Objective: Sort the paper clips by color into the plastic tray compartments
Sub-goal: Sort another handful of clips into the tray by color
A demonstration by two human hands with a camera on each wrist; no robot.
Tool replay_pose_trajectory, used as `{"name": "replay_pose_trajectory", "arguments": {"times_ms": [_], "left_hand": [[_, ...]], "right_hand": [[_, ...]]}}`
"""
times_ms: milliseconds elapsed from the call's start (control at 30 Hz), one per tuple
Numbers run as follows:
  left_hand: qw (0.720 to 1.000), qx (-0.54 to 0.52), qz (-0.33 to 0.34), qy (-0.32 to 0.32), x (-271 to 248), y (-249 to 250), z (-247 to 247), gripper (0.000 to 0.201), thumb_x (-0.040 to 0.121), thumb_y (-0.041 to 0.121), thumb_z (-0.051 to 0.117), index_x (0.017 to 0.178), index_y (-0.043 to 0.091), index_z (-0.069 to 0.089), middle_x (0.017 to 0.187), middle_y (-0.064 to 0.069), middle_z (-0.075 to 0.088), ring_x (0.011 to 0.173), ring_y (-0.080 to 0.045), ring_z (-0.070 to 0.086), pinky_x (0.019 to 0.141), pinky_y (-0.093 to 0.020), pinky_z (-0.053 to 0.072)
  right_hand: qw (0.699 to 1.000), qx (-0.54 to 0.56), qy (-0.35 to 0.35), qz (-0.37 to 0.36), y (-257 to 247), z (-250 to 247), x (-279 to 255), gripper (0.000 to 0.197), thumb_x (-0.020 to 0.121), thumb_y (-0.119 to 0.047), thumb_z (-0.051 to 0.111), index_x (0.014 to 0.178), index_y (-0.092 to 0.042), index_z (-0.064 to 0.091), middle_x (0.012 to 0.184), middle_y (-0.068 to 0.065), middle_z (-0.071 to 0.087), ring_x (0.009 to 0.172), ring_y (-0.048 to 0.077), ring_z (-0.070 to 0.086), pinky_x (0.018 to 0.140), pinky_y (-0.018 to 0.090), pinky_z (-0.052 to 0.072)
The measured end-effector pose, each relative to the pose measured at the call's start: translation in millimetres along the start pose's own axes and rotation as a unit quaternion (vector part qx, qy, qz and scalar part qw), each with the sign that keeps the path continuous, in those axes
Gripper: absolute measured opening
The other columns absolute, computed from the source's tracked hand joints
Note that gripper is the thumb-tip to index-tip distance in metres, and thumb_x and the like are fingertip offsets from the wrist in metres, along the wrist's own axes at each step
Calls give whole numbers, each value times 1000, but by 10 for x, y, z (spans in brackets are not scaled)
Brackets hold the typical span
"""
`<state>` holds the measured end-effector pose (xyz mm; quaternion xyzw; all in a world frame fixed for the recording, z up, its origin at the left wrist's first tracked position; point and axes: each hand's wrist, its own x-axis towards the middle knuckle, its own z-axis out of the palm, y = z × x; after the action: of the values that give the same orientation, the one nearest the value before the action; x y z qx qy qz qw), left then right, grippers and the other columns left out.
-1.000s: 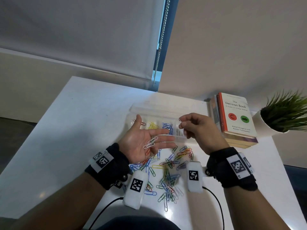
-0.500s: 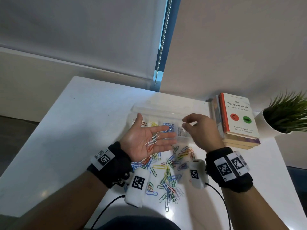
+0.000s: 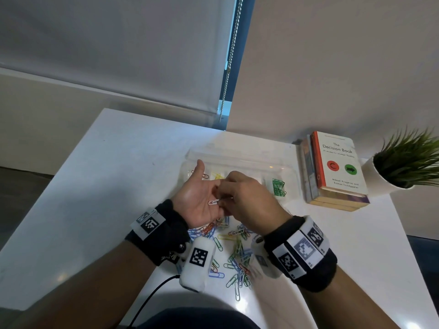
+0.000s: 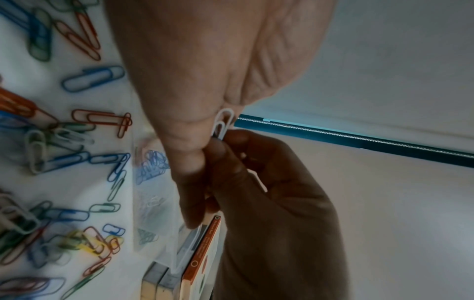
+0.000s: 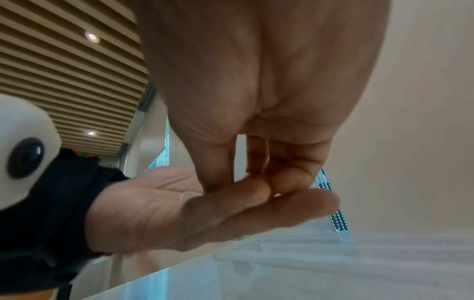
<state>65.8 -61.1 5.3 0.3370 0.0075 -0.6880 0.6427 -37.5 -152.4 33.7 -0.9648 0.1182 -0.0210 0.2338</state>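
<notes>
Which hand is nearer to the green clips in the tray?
Right. The right hand hovers just in front and left of the green clips; the left hand lies farther left, palm up, beyond it.

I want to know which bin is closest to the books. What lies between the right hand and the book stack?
In the head view, the tray's right end lies there, with green clips in it, between the right hand and the books.

Two hands, the left hand (image 3: 199, 200) and the right hand (image 3: 247, 205), meet mid-frame over one white paper clip (image 3: 213, 202). One clear plastic compartment tray (image 3: 240, 157), one stack of books (image 3: 332, 172) and one potted green plant (image 3: 403, 162) stand on the one white bench (image 3: 114, 174). The loose coloured paper clips (image 3: 235, 255) at lower centre overlap too much to count.
</notes>
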Motion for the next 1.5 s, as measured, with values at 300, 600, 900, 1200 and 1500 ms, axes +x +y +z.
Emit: {"name": "replay_pose_trajectory", "arguments": {"times_ms": [300, 600, 900, 1200, 1500], "left_hand": [[1000, 4, -8, 11, 21, -9, -30, 91, 89, 73, 12, 119, -1, 56, 86, -15, 69, 73, -24, 68, 64, -34, 57], [999, 31, 0, 40, 45, 19, -88, 46, 91, 28, 45, 118, -6, 57, 122, -28, 61, 107, -37, 65, 89, -39, 56], [997, 31, 8, 68, 26, 37, -160, 47, 101, 29, 32, 126, -5, 54, 121, -26, 63, 112, -37, 63, 90, -40, 55], [994, 86, 2, 69, 13, -27, -137, 56, 100, 46, 31, 125, 1, 54, 97, -16, 67, 82, -25, 68, 79, -39, 57], [980, 188, -6, 65, -50, -13, -201, 52, 98, 49, 33, 129, 11, 52, 114, -21, 65, 102, -32, 65, 89, -41, 53]], "right_hand": [[999, 37, 17, -8, 56, 14, -26, 10, 87, -15, 61, 94, -15, 69, 86, 2, 56, 78, 19, 56, 70, 35, 47], [956, 217, 96, 172, 456, -211, -133, 7, 86, -13, 66, 80, -17, 68, 65, -10, 62, 59, 6, 54, 61, 20, 45], [951, 39, 81, 296, 874, -134, -12, 24, 91, -18, 60, 113, -13, 68, 109, 4, 69, 91, 15, 61, 78, 19, 40], [990, 99, -1, 98, 183, 59, -38, 15, 82, -18, 69, 97, -19, 72, 92, 1, 64, 81, 15, 58, 73, 27, 44], [993, 73, 45, 84, 153, 281, -11, 12, 87, -11, 57, 91, -13, 67, 88, 6, 60, 78, 21, 57, 72, 36, 47]]}}
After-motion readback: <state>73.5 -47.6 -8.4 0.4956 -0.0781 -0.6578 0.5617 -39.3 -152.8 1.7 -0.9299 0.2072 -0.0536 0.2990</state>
